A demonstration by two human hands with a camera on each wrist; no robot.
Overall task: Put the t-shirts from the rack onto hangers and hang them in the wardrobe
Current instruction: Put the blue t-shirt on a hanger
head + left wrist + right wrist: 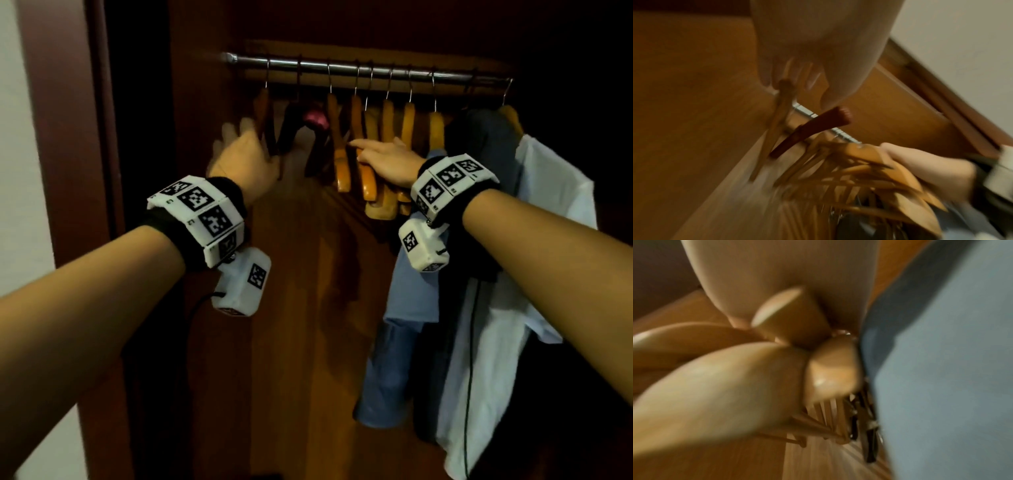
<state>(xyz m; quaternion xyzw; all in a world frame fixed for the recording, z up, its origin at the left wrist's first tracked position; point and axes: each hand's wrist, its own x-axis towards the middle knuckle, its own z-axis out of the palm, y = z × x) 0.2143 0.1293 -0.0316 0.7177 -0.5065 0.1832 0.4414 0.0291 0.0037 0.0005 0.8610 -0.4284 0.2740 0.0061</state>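
Both forearms are reaching into the wardrobe (144,171), marker-tagged wrist units strapped on. Step in hand, I'd say: picking an empty hanger off the rail, ahead of dressing a t-shirt.

Left hand (245,156) is blurring in motion, fingers spread and relaxed, holding nothing, arriving at the leftmost wooden hanger (264,113); the left wrist view is showing its fingertips right at that hanger's end, contact unclear. Right hand (387,159) is lying flat on the bunched wooden hangers (371,150), index finger extended across them, no grip visible; the right wrist view is too blurred to add more.

Hangers: smooth varnished wood, curved shoulders, rounded ends, thin wire hooks; one dark hanger (291,126) is hanging among them. Further right, hanging garments (479,240) in blue, dark and white soft cloth are crowding the rail's right end. No rack or loose t-shirt in view.

Behind, the metal rail (342,66) is spanning the top.

Next move likely calls for closing on one hanger, lifting its hook clear without snagging neighbours.
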